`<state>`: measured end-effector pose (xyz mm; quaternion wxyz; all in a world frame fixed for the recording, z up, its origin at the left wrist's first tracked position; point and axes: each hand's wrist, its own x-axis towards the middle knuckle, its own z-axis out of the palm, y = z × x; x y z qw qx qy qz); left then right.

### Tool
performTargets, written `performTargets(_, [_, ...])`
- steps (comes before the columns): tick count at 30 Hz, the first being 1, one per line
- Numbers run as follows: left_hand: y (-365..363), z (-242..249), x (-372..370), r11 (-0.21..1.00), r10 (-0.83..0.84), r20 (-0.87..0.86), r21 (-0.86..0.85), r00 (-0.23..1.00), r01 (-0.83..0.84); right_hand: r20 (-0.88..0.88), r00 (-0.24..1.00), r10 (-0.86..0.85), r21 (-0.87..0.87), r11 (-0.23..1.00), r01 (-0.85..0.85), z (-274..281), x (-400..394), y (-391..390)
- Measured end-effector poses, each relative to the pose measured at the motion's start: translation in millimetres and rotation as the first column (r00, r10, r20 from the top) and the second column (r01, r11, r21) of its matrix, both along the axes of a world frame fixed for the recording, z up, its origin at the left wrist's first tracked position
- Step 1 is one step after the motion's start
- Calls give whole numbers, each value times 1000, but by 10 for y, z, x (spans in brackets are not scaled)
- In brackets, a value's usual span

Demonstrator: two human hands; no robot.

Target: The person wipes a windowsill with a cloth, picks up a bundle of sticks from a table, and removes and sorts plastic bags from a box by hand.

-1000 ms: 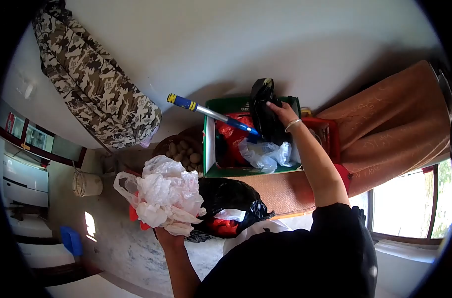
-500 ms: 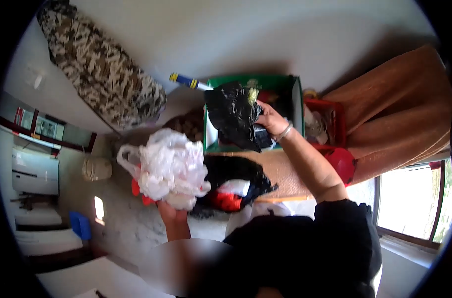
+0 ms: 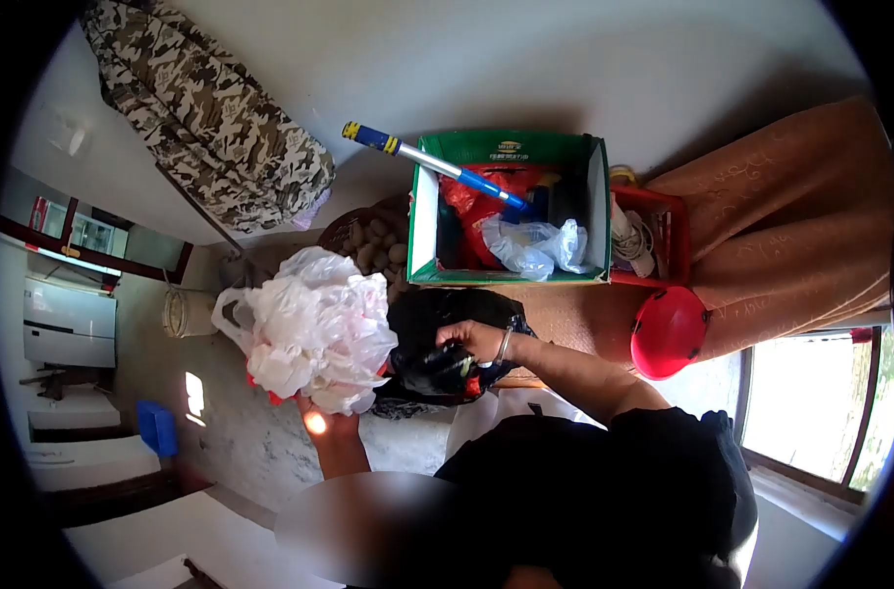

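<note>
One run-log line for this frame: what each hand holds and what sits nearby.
left hand: grips white plastic bags | right hand: grips black bag | behind: green box, blue-handled tool, red bowl

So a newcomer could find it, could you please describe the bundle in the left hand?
Start at the green cardboard box by the wall. Below and left of it, the left hand holds up a bundle of white plastic bags. It is pale and crumpled, unlike the black bag beside it.

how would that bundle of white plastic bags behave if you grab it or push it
The bundle of white plastic bags, held up by the left hand, looks crumpled and puffy, so probably floppy and very light. Its thin glossy film may slip, and loose handles hanging could snag.
</note>
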<state>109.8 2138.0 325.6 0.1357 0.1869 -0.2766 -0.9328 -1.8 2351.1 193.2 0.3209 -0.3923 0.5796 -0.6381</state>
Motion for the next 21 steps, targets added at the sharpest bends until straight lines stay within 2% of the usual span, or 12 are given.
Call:
performTargets(1, [-15, -12, -1, 1000, -7, -6, 5, 1000, 7, -6, 1000, -7, 5, 1000, 7, 62, -13, 25])
performTargets(2, [-27, -1, 1, 998, -44, -27, 33, 999, 45, -296, 955, 10, 353, 930, 99, 139, 11, 59])
performTargets(3, [-31, 18, -10, 995, -79, -50, 60, 996, 82, -534, 835, 132, 615, 739, 276, 261, 9, 71])
performTargets(4, [9, 45, -22, 999, -1, 34, 53, 999, -1, -536, 834, 131, 618, 734, 282, 247, -6, 51])
performTargets(7, [46, 21, -10, 983, -53, 13, 177, 999, 50, -577, 798, 170, 740, 521, 424, 115, -51, -94])
performTargets(9, [68, -3, -47, 969, -79, 2, 235, 997, 76, -583, 777, 238, 762, 492, 421, 76, -14, -219])
performTargets(11, [70, -19, -97, 990, -81, -88, 109, 993, 91, -494, 739, 458, 819, 530, 218, 79, 127, -361])
performTargets(14, [66, 98, -118, 990, -55, 12, 134, 998, 53, -490, 655, 576, 835, 526, 162, -277, 353, -455])
performTargets(17, [11, 122, -152, 999, -16, 47, 51, 999, 14, -353, 742, 570, 808, 586, -66, -32, 54, -392])
performTargets(18, [-24, 105, -122, 999, 11, 49, -40, 999, -9, -338, 819, 463, 644, 748, -157, 128, -151, -311])
performTargets(19, [-92, 70, -102, 999, 14, 52, -39, 999, -12, -198, 905, 376, 575, 793, -204, 552, -413, -250])
performTargets(21, [-228, -12, -74, 995, 19, 133, -98, 991, -6, -176, 984, 16, 279, 960, 34, 779, -903, -73])
